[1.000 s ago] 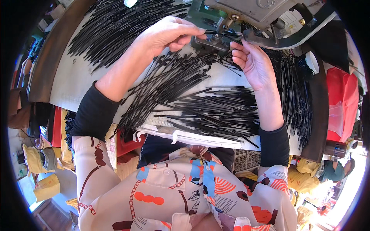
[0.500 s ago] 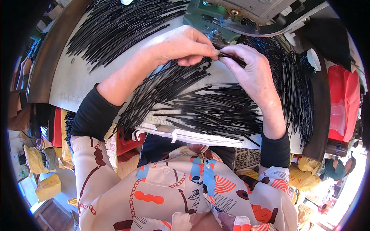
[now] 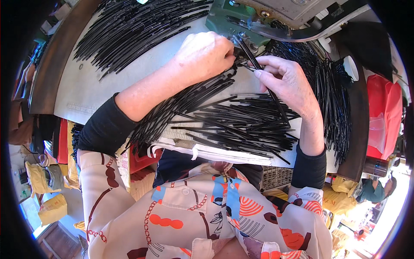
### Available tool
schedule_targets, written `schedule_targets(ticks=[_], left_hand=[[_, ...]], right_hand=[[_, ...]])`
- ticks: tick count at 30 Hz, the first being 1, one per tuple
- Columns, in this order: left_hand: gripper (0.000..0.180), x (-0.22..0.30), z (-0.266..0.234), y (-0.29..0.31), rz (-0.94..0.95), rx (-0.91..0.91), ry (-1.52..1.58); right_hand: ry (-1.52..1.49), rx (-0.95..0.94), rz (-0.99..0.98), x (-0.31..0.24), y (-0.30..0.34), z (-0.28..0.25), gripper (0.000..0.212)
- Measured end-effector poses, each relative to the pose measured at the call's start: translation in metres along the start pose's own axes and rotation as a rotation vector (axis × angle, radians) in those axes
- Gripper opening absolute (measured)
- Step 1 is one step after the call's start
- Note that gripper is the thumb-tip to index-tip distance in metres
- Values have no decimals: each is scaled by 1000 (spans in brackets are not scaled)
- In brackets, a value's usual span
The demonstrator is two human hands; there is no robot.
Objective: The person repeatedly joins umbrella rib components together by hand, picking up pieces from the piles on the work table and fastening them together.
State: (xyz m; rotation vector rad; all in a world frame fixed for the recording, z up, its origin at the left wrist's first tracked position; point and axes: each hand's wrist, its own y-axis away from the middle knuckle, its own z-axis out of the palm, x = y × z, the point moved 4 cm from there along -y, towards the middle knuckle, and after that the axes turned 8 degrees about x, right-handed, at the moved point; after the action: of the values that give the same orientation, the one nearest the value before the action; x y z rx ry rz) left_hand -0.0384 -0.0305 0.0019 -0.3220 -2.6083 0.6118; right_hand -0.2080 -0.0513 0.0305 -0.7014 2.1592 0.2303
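Observation:
My right hand (image 3: 290,82) pinches a slim black strip (image 3: 249,52) between thumb and fingers. The strip slants from the metal fittings of a green machine bed (image 3: 222,21) down past my palm. To its left, my left hand (image 3: 206,54) is closed with the knuckles up. Its fingertips are hidden, so whatever it may hold cannot be made out. Below both hands, two loose piles of similar black strips lie on the pale tabletop: one pile (image 3: 185,97) under my left forearm, another pile (image 3: 241,123) nearer my body.
A broad fan of black strips (image 3: 133,32) covers the table's far left. More strips hang in a dense bundle (image 3: 330,99) at the right edge. The grey machine body (image 3: 284,11) stands at the back. Red material (image 3: 384,116) is off to the right; a white cloth roll (image 3: 215,154) borders the near edge.
My hands have moved apart from where they met. The left has turned knuckles up, and the strip in my right hand now slants across in full view.

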Motion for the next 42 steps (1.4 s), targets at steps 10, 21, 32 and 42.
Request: schedule_targets(ticks=[10, 21, 32, 42], left_hand=[[28, -19, -14, -8, -452, -248, 742], [27, -21, -10, -9, -492, -110, 1093], [28, -13, -6, -13, -462, -54, 1106], [29, -14, -3, -14, -481, -54, 1073]], right_hand=[[-399, -208, 198, 10, -1, 20, 34], [-551, -196, 226, 3, -2, 25, 35], [-659, -114, 236, 6, -4, 30, 34], [-677, -101, 260, 8, -3, 34, 34]])
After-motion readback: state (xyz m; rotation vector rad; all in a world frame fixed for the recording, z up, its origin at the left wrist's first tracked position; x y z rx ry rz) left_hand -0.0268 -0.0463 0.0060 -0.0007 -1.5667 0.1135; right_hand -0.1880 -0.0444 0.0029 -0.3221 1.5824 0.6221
